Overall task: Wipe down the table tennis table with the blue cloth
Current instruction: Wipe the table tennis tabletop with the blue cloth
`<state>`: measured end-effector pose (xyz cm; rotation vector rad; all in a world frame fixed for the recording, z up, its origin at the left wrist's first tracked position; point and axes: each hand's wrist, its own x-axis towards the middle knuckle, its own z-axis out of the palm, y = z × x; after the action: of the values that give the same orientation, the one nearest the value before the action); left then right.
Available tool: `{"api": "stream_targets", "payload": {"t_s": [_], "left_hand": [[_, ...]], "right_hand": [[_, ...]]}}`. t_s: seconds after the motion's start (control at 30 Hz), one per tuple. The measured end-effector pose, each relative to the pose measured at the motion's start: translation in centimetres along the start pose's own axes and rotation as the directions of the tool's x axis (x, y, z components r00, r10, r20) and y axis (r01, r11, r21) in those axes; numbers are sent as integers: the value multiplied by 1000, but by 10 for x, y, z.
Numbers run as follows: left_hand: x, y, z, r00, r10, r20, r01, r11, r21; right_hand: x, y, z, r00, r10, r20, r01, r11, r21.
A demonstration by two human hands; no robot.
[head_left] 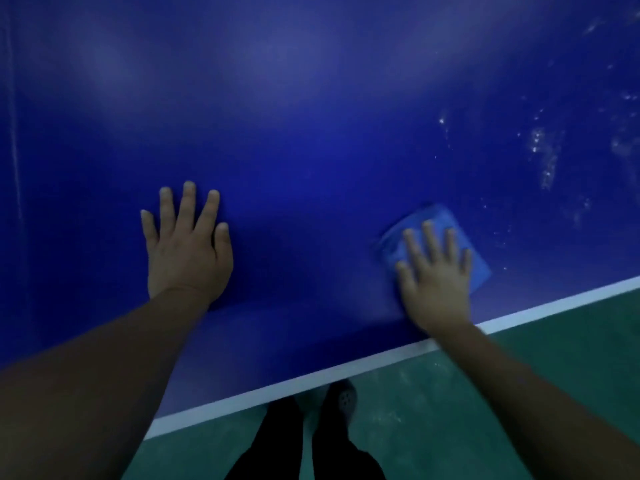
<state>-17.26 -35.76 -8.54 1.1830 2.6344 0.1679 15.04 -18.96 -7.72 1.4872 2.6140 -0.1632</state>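
The table tennis table point(311, 116) fills most of the view, its dark blue top running to a white edge line point(346, 370) that crosses the picture on a slant, low at the left and higher at the right. The left hand point(187, 247) lies flat on the blue top, palm down, fingers straight and a little spread, grasping nothing. The right hand point(436, 271) is also flat with its fingers straight and spread, and it presses down on the blue cloth point(433, 221), which lies on the table close to the white edge line. The cloth is folded into a rough square (a lighter blue than the table), and its corners show beyond the fingertips and past the little-finger side of the hand. The two hands are well apart, the left a little farther from the edge than the right.

To the right of the cloth, pale specks and smears point(543, 157) dot the table top. Below the edge line is a green floor point(519, 375). Dark trouser legs point(277, 441) and the toe of a dark shoe point(343, 398) show just under the table's edge.
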Motion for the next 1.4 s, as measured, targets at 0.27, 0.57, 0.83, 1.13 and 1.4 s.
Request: {"api": "stream_targets", "payload": {"t_s": [0.27, 0.57, 0.83, 1.13, 1.4], "left_hand": [[2, 2, -1, 1000, -9, 7, 9, 1000, 16], [0, 2, -1, 1000, -11, 1, 11, 1000, -9], [0, 0, -1, 1000, -6, -10, 6, 1000, -8], [0, 3, -2, 1000, -6, -16, 6, 1000, -21], [-1, 3, -3, 1000, -13, -11, 12, 1000, -9]], "right_hand": [[8, -86, 7, 984, 157, -83, -146, 981, 126], [43, 40, -11, 865, 502, -14, -493, 854, 165], [-40, -100, 22, 916, -398, -52, 399, 917, 23], [17, 37, -6, 717, 697, 0, -678, 698, 232], [-45, -35, 19, 988, -147, -48, 150, 988, 43]]}}
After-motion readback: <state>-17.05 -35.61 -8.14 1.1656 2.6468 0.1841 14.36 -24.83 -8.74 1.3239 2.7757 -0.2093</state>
